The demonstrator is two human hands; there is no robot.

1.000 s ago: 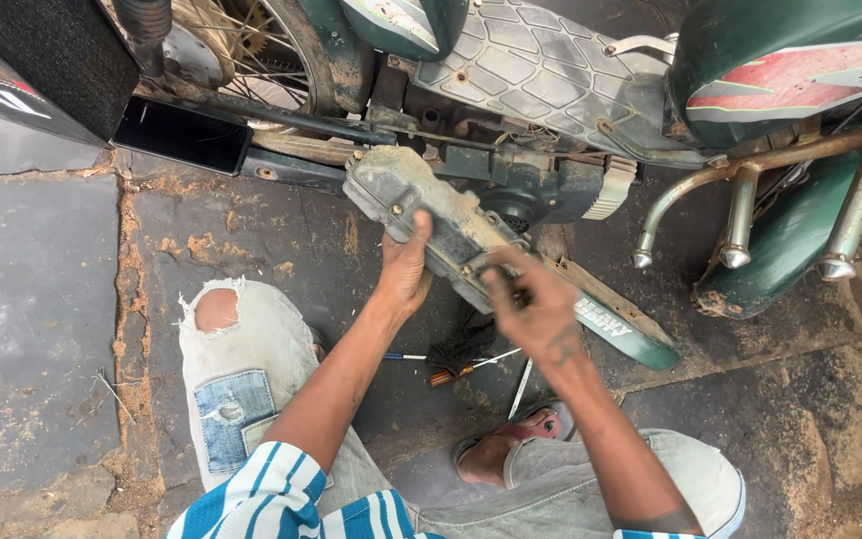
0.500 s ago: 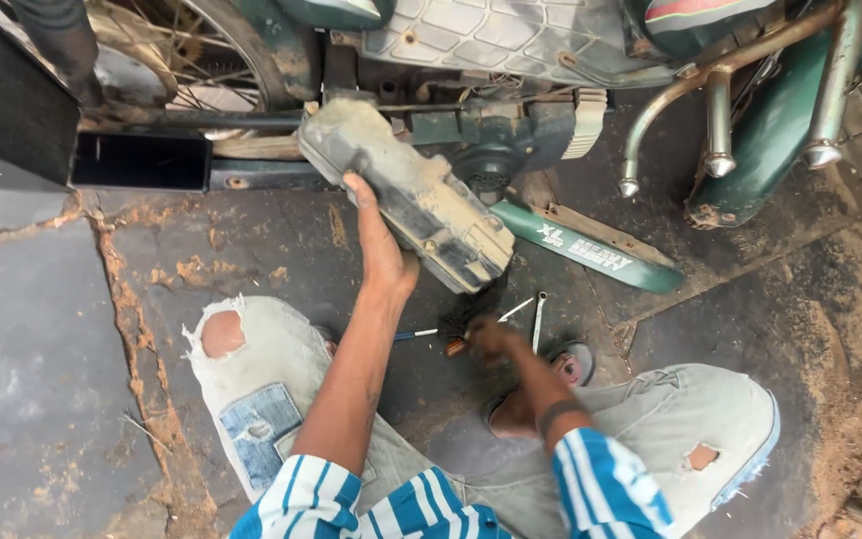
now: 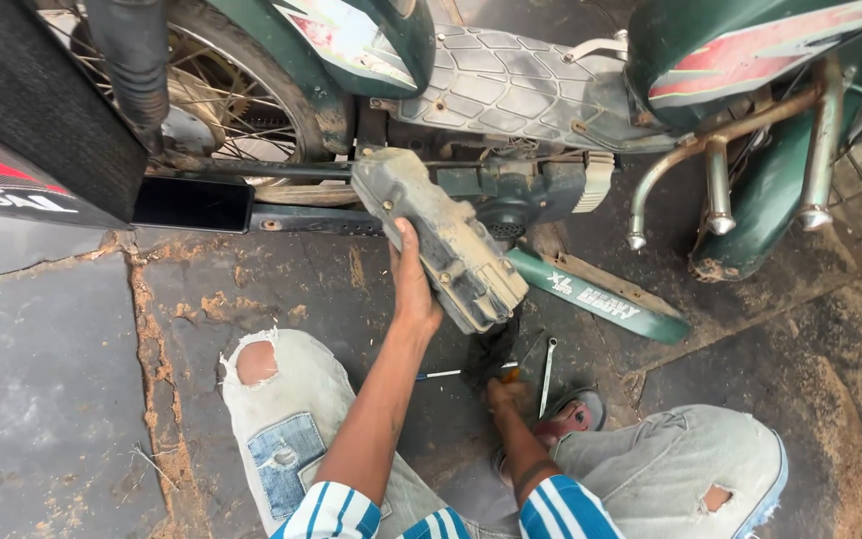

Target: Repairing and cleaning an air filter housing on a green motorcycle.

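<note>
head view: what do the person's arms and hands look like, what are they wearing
Both arms are bare from the short sleeves down, with no gloves. The sleeves are striped blue and white. The left hand looks smudged with grime, and so does the right hand. No watch or ring is visible.

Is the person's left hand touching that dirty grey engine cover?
Touching. The head view shows the left hand gripping the grey engine cover's lower edge, holding it up off the ground.
</note>
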